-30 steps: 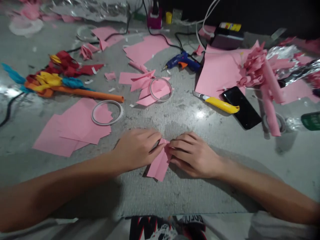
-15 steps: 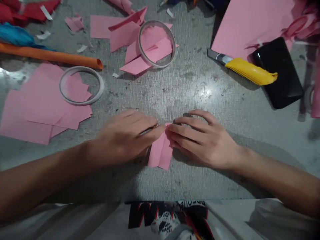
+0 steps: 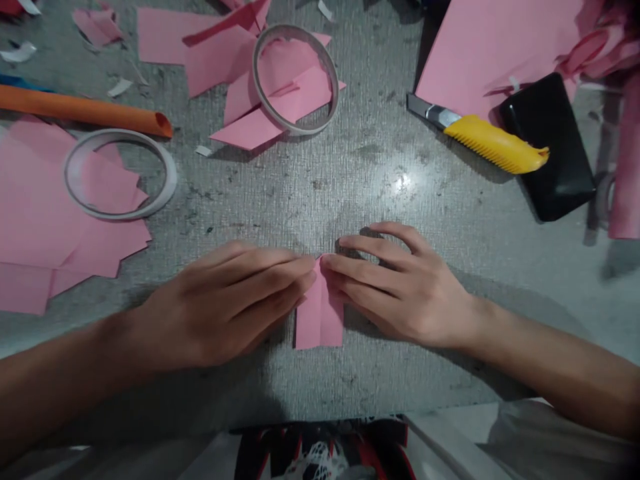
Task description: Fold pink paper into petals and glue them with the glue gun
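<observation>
A small strip of pink paper (image 3: 320, 320) with a crease down its middle lies on the grey table in front of me. My left hand (image 3: 235, 300) grips its upper left edge, fingers pressed together. From the other side, my right hand (image 3: 405, 287) holds the top right corner with the thumb side and forefinger, its outer fingers spread a little. The paper's top end narrows between the fingertips. Parts of both side edges are hidden under the fingers.
Two tape rolls (image 3: 170, 180) lie on pink paper sheets (image 3: 35, 193) and folded pink pieces (image 3: 220, 60). An orange paper tube (image 3: 85, 110) is at left. At right, a yellow cutter knife (image 3: 495, 143) rests against a black phone-like object (image 3: 550, 153) beside a large pink sheet (image 3: 495, 47).
My left hand has shifted down and flattened, its fingers now straighter along the paper's edge. The strip has turned more upright. The view has moved slightly, sliding the left-hand things leftward.
</observation>
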`<state>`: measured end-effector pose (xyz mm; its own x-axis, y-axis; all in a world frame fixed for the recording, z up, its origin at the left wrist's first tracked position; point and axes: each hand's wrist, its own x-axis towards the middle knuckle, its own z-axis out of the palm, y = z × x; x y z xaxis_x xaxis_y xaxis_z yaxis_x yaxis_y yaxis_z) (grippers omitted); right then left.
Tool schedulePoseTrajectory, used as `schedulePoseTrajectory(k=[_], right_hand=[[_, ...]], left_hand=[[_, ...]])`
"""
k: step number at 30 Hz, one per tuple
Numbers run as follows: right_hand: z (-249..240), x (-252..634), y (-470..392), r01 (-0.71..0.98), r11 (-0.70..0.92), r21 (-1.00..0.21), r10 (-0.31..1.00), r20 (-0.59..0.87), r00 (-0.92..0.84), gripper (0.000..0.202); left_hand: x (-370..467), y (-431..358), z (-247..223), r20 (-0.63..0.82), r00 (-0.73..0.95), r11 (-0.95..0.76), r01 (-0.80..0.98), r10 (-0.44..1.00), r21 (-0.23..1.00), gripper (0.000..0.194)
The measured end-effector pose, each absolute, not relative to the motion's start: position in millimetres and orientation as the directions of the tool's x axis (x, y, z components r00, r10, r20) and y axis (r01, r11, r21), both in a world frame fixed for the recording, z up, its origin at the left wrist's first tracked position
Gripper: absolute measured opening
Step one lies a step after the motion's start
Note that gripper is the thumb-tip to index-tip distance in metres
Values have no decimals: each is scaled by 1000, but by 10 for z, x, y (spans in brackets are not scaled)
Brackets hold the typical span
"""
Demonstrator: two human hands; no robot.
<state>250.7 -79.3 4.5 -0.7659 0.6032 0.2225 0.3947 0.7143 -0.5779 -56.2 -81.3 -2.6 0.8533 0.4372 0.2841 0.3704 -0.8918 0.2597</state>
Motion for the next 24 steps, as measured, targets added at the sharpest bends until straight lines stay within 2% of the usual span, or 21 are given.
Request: schedulePoseTrajectory(k=[3, 5, 11, 14, 24], right_hand=[[51, 2504, -791, 405, 711, -574, 603, 202, -772, 21], [54, 2504, -794, 421, 722, -549, 601, 196, -775, 22], [51, 2500, -790, 428, 802, -416, 555, 254, -792, 22], [47, 2495, -786, 420, 828, -371, 527, 260, -809, 21], [8, 2491, -790, 410, 851, -329, 509, 323, -798, 14]], left_hand=[[-578, -777, -30, 293, 884, -930, 327, 364, 166, 31], [-568, -742, -29, 304, 888, -937, 306, 345, 170, 31], [-523, -674, -52, 252, 863, -853, 308, 437, 422, 28], [-510, -665, -66, 260, 865, -835, 271, 429, 479, 28], [-494, -690, 3, 245, 895, -900, 283, 372, 330, 26]])
